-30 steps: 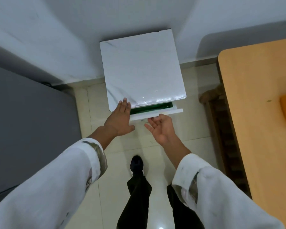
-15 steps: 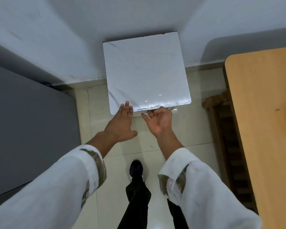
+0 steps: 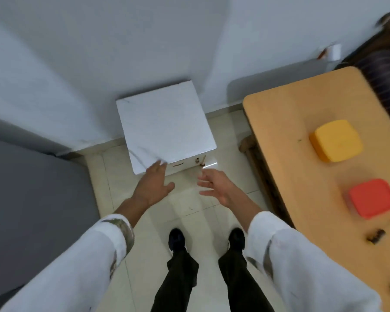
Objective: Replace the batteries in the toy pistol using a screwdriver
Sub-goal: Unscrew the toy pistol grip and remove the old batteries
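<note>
Reaching out, L hand [image 3: 154, 184] has loose, straight fingers touching the front edge of the white cabinet [image 3: 164, 122]. R hand [image 3: 218, 188] is spread, holding nothing, near it. Toy pistol: can't tell where, or which way it points. Yellow box [image 3: 337, 140] & red box [image 3: 372, 198] sit on the surface [image 3: 286, 122].

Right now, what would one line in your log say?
left hand open, at front edge of white cabinet | right hand open, holding nothing | table: yellow box, red box

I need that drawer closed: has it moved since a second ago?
Yes. The drawer slid in toward the wall, now shut under the white cabinet top.
</note>
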